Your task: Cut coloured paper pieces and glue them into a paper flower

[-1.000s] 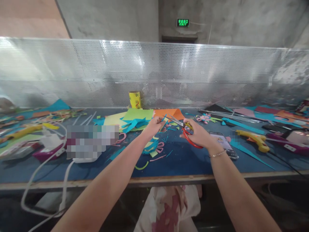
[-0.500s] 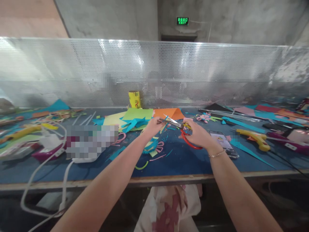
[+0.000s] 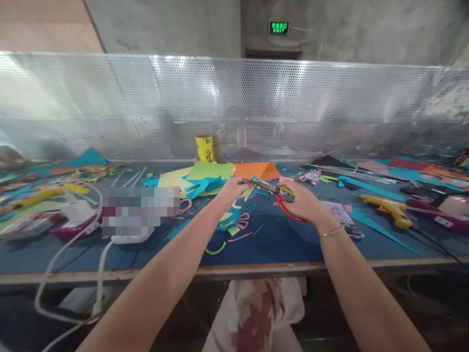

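Note:
My right hand (image 3: 298,199) is wrapped round a pair of scissors (image 3: 270,187) with red and yellow handles, its blades pointing left and nearly closed. My left hand (image 3: 235,189) pinches a small blue paper strip (image 3: 253,180) at the blade tips; the fingers hide most of it. Beneath my hands, on the blue tabletop (image 3: 271,249), lies a rolled blue-and-yellow paper piece (image 3: 227,221) next to pink paper loops (image 3: 243,221). Green (image 3: 209,171) and orange paper sheets (image 3: 252,170) are spread behind my hands.
A phone (image 3: 342,217) lies beside my right wrist, with a yellow glue gun (image 3: 390,209) farther right. To the left are a white power strip (image 3: 134,235) with cables and another yellow glue gun (image 3: 40,196). A yellow packet (image 3: 205,149) stands before the perforated metal screen (image 3: 176,102).
The scissor blades, apart half a second ago, have come together near the left fingertips. Both hands stay in almost the same place, and the view has shifted slightly.

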Available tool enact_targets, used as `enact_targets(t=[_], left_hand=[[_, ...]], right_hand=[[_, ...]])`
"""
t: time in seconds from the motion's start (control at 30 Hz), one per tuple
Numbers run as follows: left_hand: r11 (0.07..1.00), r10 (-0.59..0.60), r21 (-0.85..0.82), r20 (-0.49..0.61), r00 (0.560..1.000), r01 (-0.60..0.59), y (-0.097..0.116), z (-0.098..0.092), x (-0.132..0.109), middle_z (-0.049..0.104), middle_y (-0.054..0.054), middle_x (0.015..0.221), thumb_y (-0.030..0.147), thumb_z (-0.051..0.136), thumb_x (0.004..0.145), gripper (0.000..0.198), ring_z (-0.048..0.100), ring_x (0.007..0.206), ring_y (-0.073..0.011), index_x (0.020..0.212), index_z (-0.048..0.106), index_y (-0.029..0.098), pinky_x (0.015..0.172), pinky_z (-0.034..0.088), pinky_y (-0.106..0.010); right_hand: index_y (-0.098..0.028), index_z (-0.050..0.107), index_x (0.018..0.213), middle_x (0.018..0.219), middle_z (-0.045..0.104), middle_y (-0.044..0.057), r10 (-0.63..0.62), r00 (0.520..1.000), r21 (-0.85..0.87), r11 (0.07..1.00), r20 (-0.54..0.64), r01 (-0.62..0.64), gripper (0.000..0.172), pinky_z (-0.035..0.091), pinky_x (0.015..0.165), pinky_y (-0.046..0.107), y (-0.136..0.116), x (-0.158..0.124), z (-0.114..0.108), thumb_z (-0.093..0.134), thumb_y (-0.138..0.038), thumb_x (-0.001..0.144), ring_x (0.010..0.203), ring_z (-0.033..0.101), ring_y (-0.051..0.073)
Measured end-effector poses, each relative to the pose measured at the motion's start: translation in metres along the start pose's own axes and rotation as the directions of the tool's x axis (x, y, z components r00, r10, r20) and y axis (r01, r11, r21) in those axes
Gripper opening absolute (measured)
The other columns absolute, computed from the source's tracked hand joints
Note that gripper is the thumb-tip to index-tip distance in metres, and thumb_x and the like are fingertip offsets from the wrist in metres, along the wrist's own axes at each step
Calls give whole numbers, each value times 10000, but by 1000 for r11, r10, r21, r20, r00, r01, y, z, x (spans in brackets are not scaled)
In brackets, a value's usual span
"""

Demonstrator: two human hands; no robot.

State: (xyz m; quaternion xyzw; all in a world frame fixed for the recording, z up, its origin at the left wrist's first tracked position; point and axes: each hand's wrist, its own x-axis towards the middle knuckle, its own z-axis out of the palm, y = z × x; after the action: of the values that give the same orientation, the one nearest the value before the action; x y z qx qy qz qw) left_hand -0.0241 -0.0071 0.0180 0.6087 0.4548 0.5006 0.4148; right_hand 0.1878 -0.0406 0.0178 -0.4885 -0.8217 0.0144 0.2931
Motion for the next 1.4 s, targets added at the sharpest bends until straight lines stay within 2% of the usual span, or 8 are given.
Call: enact_targets(t=[0.27, 0.47, 0.6, 0.7, 0.93, 1.03, 1.17, 1.4], left_hand=[[996, -45, 75, -21, 999, 46, 2, 0, -4, 570, 1, 583, 215, 621, 617, 71, 491, 573, -105, 651, 627, 153, 508, 335, -215], [992, -129, 0, 26, 991, 129, 5, 2, -6, 556, -6, 622, 224, 635, 617, 101, 528, 608, -113, 634, 582, 140, 546, 381, -232], [986, -159, -35, 61, 985, 161, 5, 2, -7, 551, -12, 643, 202, 627, 621, 94, 534, 622, -111, 617, 554, 142, 564, 398, -237], [987, -157, 27, 17, 987, 157, 3, 1, -5, 501, 16, 568, 227, 639, 609, 135, 479, 557, -91, 569, 533, 154, 523, 373, -221], [991, -87, 107, 12, 996, 85, 0, 0, -4, 381, 51, 453, 248, 653, 605, 149, 349, 430, -57, 556, 541, 162, 430, 283, -206], [992, -51, 118, 45, 998, 45, 0, 1, -4, 398, 47, 459, 257, 644, 615, 136, 332, 421, -51, 578, 560, 157, 426, 258, -207], [986, -12, 164, 14, 1000, 10, 0, 2, -5, 440, 40, 488, 269, 635, 614, 128, 369, 463, -65, 597, 585, 152, 473, 272, -221], [994, 38, 101, 47, 998, -42, -5, 2, -2, 616, -19, 693, 260, 648, 595, 153, 516, 641, -115, 695, 636, 144, 639, 374, -262]], right_hand=[[-232, 532, 1042, 1093, 581, 42, -44, 999, -42, 998, 6, 44, 388, 403, 815, 298, 1, 0, -2, 565, -413, 700, 985, 538, 202], [-258, 560, 1004, 903, 636, 32, 2, 1000, -141, 990, 17, 1, 355, 410, 693, 280, 0, -2, -2, 551, -450, 706, 869, 575, 209], [-268, 562, 1010, 875, 642, 28, 32, 999, -192, 981, 17, -28, 379, 392, 643, 265, -1, -3, -1, 547, -482, 698, 836, 580, 212], [-273, 558, 1017, 880, 642, 29, 45, 999, -221, 974, 13, -41, 366, 381, 626, 257, -1, -3, -2, 531, -475, 712, 828, 580, 210], [-263, 529, 1037, 893, 634, 37, 98, 993, -201, 976, 59, -85, 403, 375, 604, 251, -4, -4, -3, 534, -489, 704, 814, 578, 212], [-261, 527, 1025, 886, 635, 36, 109, 990, -170, 981, 86, -94, 436, 373, 584, 248, -6, -5, -4, 532, -537, 687, 784, 580, 209], [-259, 516, 1028, 879, 633, 36, 56, 995, -143, 989, 83, -43, 447, 372, 566, 246, -5, -6, -4, 514, -555, 693, 755, 581, 199], [-255, 510, 1025, 872, 638, 36, 11, 999, -144, 990, 36, -6, 427, 358, 540, 244, -1, -6, -2, 494, -544, 712, 736, 584, 195]])
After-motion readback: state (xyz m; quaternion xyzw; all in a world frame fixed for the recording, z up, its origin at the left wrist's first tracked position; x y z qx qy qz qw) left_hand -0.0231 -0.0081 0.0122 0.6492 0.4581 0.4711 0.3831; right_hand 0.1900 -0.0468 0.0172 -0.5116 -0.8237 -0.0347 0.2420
